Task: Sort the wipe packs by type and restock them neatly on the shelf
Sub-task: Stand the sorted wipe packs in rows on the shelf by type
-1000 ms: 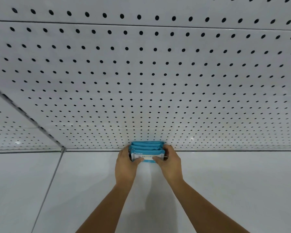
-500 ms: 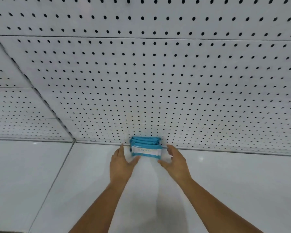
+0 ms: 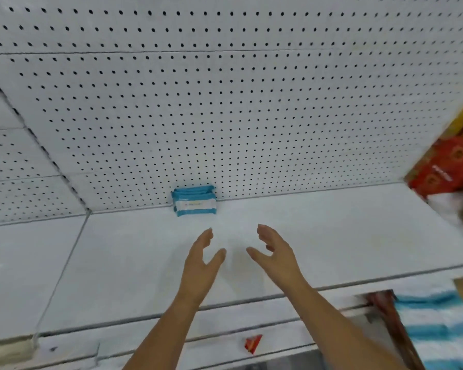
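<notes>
Two bare hands sit in the lower middle of the head view, both empty. The left hand and right hand hover with palms facing each other, fingers relaxed and spread wide, above the white metal shelf.

Well apart from them, at the centre of the frame, a small row of blue-and-white soft plastic wipe packs stands upright on the shelf, its back against the white perforated back panel. Blurred red cartons sit at the right edge. Blue-and-white striped goods, too blurred to identify, lie at the lower right, below the shelf's front edge.

The row has nothing bracing its sides, so the soft packs could slump or tip forward, and a careless next placement could knock them.

Half a second ago the hands flanked the packs closely. Now they are drawn back, and the view has swung to take in the goods on the right.
</notes>
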Tool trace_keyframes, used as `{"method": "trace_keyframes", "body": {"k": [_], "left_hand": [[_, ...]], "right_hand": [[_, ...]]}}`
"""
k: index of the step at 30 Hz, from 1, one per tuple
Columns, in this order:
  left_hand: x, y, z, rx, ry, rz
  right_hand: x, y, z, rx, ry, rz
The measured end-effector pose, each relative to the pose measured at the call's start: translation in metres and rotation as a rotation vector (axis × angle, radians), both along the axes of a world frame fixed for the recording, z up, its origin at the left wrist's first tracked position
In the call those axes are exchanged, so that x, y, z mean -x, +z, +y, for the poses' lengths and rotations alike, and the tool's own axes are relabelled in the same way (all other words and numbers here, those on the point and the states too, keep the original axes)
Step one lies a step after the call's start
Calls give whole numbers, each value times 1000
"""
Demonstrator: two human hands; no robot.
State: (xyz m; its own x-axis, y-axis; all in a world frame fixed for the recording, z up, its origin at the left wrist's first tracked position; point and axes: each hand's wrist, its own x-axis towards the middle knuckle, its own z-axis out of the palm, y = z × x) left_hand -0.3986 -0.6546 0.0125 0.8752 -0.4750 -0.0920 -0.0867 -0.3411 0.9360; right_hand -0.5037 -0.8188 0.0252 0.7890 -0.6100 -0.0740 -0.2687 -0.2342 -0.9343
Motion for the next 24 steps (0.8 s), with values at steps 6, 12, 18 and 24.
{"method": "trace_keyframes", "body": {"k": [6,12,18,24], "left_hand": [[127,-6,10,47,-187,70],[224,-6,-15,10,-396,82],[342,-12,-61,-3,-514,98],[470,-20,-101,-66,-584,76]], "right_hand": [[140,-8,31,17,-142,37],[271,-6,33,-34,-348,26],[406,-4,5,-31,-476,30],[530,-21,-33,-89,-519,65]]}}
